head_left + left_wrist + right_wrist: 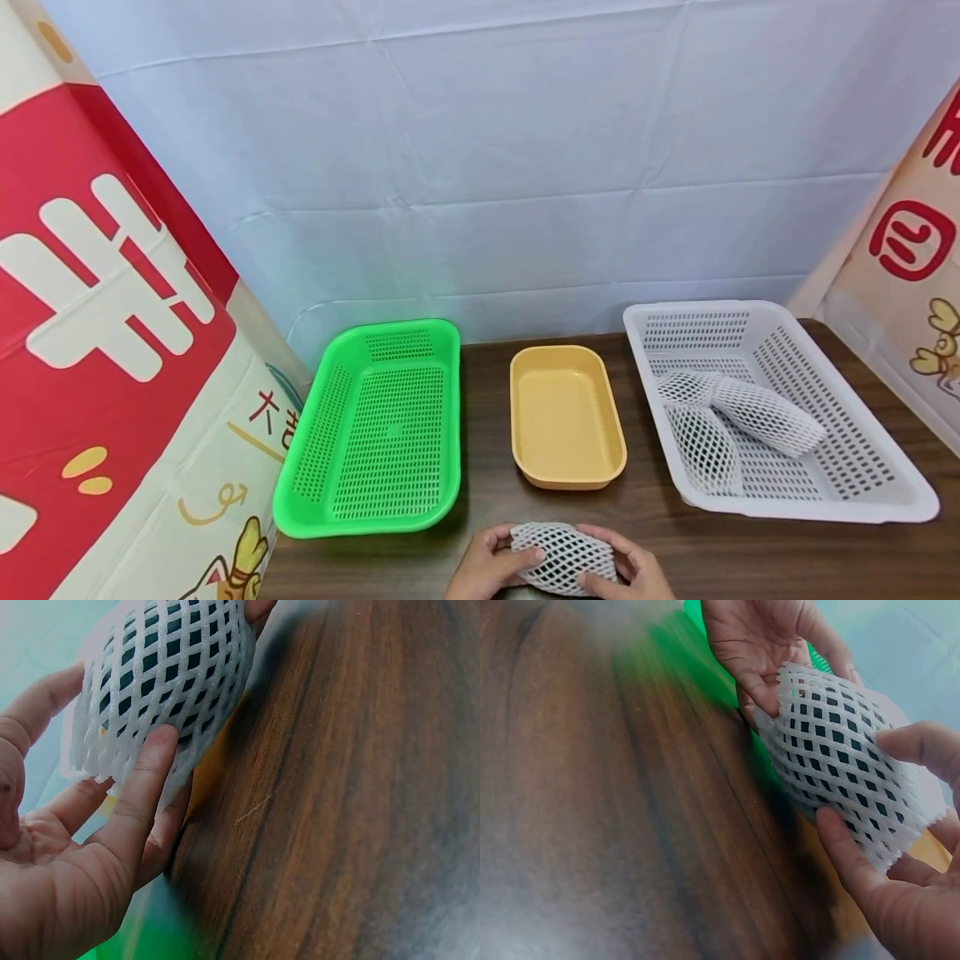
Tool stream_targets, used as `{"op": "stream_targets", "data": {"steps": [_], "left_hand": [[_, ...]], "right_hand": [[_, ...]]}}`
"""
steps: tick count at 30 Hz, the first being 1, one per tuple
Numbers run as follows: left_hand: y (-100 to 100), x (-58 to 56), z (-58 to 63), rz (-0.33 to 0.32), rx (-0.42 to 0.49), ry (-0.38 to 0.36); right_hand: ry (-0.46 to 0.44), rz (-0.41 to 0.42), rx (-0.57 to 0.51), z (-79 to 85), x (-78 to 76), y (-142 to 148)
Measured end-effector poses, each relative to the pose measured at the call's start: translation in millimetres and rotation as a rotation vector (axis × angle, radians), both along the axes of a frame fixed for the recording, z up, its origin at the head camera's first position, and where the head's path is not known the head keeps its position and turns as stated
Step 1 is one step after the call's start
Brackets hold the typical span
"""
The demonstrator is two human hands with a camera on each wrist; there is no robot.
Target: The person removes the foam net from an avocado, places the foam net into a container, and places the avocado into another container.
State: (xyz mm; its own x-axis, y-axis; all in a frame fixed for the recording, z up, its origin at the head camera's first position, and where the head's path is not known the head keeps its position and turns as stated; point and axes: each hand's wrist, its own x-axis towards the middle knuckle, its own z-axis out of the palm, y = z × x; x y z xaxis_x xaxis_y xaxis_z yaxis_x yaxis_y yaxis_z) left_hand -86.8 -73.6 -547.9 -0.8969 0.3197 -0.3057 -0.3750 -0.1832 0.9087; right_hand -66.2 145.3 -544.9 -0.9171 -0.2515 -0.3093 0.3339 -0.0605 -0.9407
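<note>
A white foam fruit net (564, 557) with something dark inside it is between my two hands at the front of the table. My left hand (491, 563) grips its left end, thumb on the front and fingers curled behind. The right hand (626, 567) holds the other end in the same way. Through the mesh the dark content shows in both wrist views; its kind is hidden by the foam net (165, 682). In the right wrist view the right thumb (847, 844) presses on the foam sleeve (840, 750).
A green basket (454, 467) stands at the left and a yellow tray (517, 433) in the middle. At the right, a white basket (892, 467) holds several net-wrapped pieces (768, 415). Behind the brown wooden table (487, 392) hangs a pale cloth (465, 167); printed cloths flank it.
</note>
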Motion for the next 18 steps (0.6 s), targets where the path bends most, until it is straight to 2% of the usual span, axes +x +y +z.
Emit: {"op": "stream_targets", "data": {"steps": [5, 9, 12, 16, 18], "left_hand": [[1, 1.3, 0.9, 0.011, -0.046, 0.017], [-2, 2.1, 0.4, 0.034, -0.105, 0.042], [-6, 1.6, -0.7, 0.083, -0.131, 0.045], [-13, -1.5, -0.6, 0.183, -0.102, 0.025], [-16, -2.7, 0.3, 0.212, -0.1, 0.03]], "right_hand": [[-0.035, -0.015, -0.001, -3.8, 0.4, 0], [-0.015, -0.023, 0.023, -4.7, 0.9, -1], [0.006, -0.015, 0.019, -4.6, 0.6, -1], [0.0, 0.017, -0.02, -3.0, -1.6, 2], [0.002, 0.038, -0.031, -1.9, -3.2, 3]]}}
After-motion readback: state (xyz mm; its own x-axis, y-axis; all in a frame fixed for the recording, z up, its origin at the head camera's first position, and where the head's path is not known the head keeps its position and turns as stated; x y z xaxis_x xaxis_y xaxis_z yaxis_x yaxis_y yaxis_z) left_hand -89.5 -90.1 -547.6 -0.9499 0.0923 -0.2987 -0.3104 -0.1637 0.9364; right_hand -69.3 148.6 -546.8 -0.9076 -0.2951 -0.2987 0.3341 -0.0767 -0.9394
